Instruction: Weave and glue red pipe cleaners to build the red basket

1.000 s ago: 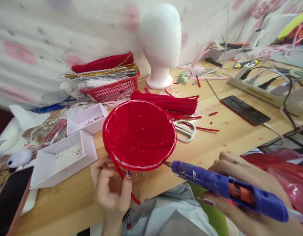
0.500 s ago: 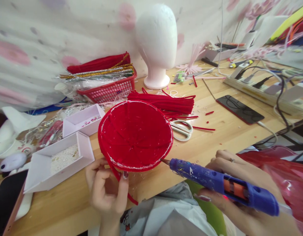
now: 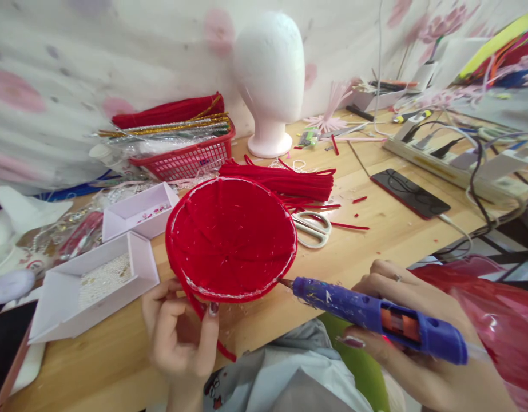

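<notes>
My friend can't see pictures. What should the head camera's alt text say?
A person's right hand aims a blue glue gun at the rim of a red bowl, while the left hand pinches its near edge. Scissors lie behind on the wooden table.

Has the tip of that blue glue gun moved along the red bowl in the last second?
No. The glue gun nozzle sits at the same lower-right spot on the red bowl rim, just as far from the scissors; only the camera shifted.
</notes>
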Tool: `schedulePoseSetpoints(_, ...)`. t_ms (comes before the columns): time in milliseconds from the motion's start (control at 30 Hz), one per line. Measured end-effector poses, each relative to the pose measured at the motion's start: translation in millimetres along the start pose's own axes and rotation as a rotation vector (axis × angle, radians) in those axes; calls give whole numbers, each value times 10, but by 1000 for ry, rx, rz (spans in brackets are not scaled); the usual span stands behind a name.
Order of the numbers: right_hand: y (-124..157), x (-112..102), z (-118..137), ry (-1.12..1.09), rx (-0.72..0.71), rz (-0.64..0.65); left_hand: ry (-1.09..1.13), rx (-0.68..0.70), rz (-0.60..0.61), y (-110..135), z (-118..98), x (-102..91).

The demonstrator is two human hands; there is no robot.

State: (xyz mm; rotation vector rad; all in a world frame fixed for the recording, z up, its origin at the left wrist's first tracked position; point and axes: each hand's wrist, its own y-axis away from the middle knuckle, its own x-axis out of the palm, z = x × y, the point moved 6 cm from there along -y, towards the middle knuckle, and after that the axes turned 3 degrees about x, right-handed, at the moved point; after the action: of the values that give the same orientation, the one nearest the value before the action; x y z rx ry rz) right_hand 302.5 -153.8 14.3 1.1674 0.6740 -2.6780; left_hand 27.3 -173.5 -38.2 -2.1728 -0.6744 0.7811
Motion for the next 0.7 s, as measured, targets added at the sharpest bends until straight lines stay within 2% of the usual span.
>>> schedulePoseSetpoints(133, -5, 2, -14, -18, -6, -7, 2, 44, -1, 6, 0, -10)
schedulePoseSetpoints(500, -23, -90, -39, 11, 10, -39, 41, 48, -11, 11, 53, -16)
schedulePoseSetpoints(600, 45, -209, -262, 6, 131, -109, 34, -8, 11, 25, 59, -28)
schedulePoseSetpoints(700, 101, -460, -716, 18, 440, -371, 48, -19, 17, 42, 23, 12)
